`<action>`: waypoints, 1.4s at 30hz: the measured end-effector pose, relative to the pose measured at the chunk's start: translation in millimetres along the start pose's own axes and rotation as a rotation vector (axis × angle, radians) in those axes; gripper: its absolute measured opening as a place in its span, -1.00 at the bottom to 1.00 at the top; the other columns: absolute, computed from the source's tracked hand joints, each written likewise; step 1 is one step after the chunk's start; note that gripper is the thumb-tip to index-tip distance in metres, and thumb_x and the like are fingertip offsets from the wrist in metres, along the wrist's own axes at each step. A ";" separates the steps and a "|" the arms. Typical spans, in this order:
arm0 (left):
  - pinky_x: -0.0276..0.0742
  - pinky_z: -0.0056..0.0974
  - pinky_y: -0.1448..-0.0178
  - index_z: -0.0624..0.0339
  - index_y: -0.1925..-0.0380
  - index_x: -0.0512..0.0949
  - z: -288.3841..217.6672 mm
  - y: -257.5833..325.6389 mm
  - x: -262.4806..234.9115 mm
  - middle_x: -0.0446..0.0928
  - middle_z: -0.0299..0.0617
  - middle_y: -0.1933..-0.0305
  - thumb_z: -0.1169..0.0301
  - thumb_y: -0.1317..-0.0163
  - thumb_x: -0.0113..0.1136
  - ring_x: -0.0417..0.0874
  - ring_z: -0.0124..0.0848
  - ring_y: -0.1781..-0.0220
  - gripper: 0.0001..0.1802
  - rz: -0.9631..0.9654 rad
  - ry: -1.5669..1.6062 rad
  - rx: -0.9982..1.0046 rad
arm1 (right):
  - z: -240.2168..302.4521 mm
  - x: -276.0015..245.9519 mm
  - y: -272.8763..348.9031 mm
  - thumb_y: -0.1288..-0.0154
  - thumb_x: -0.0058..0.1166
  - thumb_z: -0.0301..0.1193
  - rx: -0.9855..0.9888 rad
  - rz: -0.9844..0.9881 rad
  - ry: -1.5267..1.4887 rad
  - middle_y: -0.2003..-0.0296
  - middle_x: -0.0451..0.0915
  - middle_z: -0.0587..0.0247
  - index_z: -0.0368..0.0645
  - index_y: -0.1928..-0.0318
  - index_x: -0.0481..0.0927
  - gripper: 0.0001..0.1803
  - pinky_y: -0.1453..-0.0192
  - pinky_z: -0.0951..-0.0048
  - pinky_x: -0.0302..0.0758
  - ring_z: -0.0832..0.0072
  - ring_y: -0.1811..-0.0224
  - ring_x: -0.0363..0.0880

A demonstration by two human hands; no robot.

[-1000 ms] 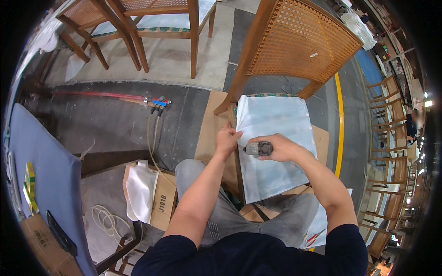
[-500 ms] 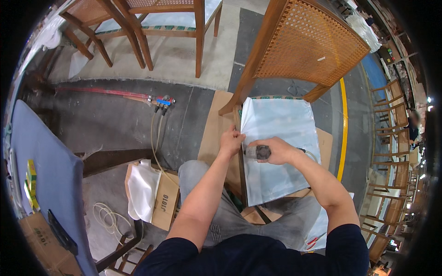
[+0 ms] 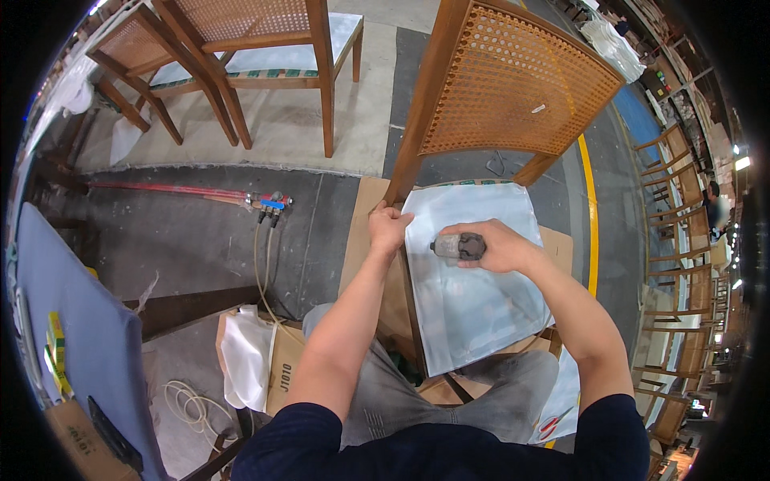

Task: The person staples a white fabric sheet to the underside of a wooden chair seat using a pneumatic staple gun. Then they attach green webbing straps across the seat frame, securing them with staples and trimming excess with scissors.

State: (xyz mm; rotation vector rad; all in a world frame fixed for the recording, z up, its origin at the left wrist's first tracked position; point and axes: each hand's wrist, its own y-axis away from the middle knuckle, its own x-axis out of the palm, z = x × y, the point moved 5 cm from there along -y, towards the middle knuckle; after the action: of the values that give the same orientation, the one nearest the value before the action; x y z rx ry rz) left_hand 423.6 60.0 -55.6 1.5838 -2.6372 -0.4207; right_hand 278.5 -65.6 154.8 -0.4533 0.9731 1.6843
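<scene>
In front of me stands a wooden chair with a woven cane back [image 3: 513, 88]. A thin white sheet [image 3: 465, 321] covers its seat. My left hand [image 3: 388, 230] is closed at the seat's left edge near the back post, pinching the sheet's border between thumb and fingers. My right hand [image 3: 505, 247] is wrapped round a dark grey staple gun [image 3: 460, 246], held over the sheet a little in from that edge. The palm hides most of the tool's handle.
Cardboard [image 3: 553, 256] lies under the chair. At the left are a blue-grey padded panel [image 3: 80, 321], a carton with white sheeting [image 3: 245, 353] and air hoses [image 3: 258, 256] from a red pipe. More cane chairs [image 3: 265, 64] stand beyond; red-handled pliers [image 3: 549, 425] lie by my right leg.
My right hand has drawn the staple gun away from the seat's left edge, over the sheet. My left hand has shifted toward the backrest along that edge. The whole view has moved slightly.
</scene>
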 end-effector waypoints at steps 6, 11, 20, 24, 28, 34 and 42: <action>0.32 -0.06 -0.60 0.24 0.38 0.82 7.2 -1.6 1.6 0.27 0.40 -0.60 0.34 -0.16 0.51 0.29 0.10 -0.68 -0.82 0.039 0.059 -0.007 | -2.5 8.8 -39.5 -0.22 0.50 -0.30 0.046 0.109 0.015 -0.05 0.78 0.05 0.14 -0.37 0.60 -0.32 -0.25 0.06 0.61 -0.04 -0.10 0.72; 0.34 -0.13 -0.56 0.31 0.31 0.82 1.0 2.1 3.3 0.21 0.37 -0.65 0.39 -0.20 0.50 0.25 0.01 -0.71 -0.82 0.126 0.089 -0.056 | -18.0 21.4 -57.3 -0.20 0.51 -0.30 0.074 0.157 -0.028 -0.05 0.78 0.07 0.13 -0.36 0.61 -0.32 -0.27 0.08 0.60 -0.02 -0.14 0.71; 0.38 -0.10 -0.55 0.30 0.29 0.83 -3.6 0.5 -5.6 0.28 0.36 -0.61 0.36 -0.18 0.50 0.32 0.06 -0.67 -0.79 0.099 0.123 -0.061 | -21.7 33.5 -62.3 -0.18 0.52 -0.26 -0.005 0.100 0.022 0.07 0.79 0.07 -0.04 -0.14 0.67 -0.48 -0.13 0.08 0.64 0.02 0.02 0.74; 0.21 -0.05 -0.63 0.33 0.21 0.83 2.9 2.5 -15.7 0.22 0.35 -0.63 0.41 -0.21 0.51 0.13 0.00 -0.76 -0.78 0.116 0.175 -0.166 | -50.1 18.7 -44.4 -0.20 0.56 -0.24 0.523 0.358 -0.149 0.15 0.77 0.04 -0.23 -0.10 0.66 -0.46 0.22 0.29 0.67 0.33 0.37 0.75; 0.30 -0.08 -0.58 0.28 0.24 0.84 -9.1 11.4 3.8 0.44 0.35 -0.51 0.38 -0.24 0.49 0.20 0.00 -0.74 -0.81 0.078 0.230 -0.168 | -121.8 22.3 10.1 -0.20 0.58 -0.28 0.579 0.195 -0.733 0.27 0.72 0.17 -0.24 0.03 0.66 -0.55 0.41 0.38 0.58 0.47 0.52 0.66; 0.19 -0.04 -0.63 0.26 0.18 0.83 -9.4 12.8 6.0 0.46 0.34 -0.50 0.34 -0.32 0.46 0.09 -0.03 -0.78 -0.79 0.066 0.357 -0.184 | -172.4 38.6 22.8 -0.27 0.54 -0.18 0.632 0.077 -0.779 0.23 0.74 0.16 -0.25 0.03 0.73 -0.56 0.22 0.27 0.67 0.38 0.35 0.73; 0.08 -0.01 -0.68 0.15 0.15 0.83 -12.0 20.5 -10.5 0.37 0.30 -0.57 0.30 -0.37 0.42 0.04 -0.04 -0.79 -0.82 0.043 0.246 -0.150 | -94.3 -32.5 -60.0 -0.22 0.45 0.02 0.501 -0.048 0.346 -0.04 0.75 -0.09 -0.21 -0.06 0.78 -0.40 -0.34 0.06 0.59 -0.07 -0.23 0.68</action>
State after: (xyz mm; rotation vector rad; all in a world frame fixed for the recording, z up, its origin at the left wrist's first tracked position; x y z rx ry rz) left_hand 413.0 75.7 -37.8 1.4307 -2.3917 -0.3839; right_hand 328.7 -155.1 99.7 -0.4302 1.5724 1.2759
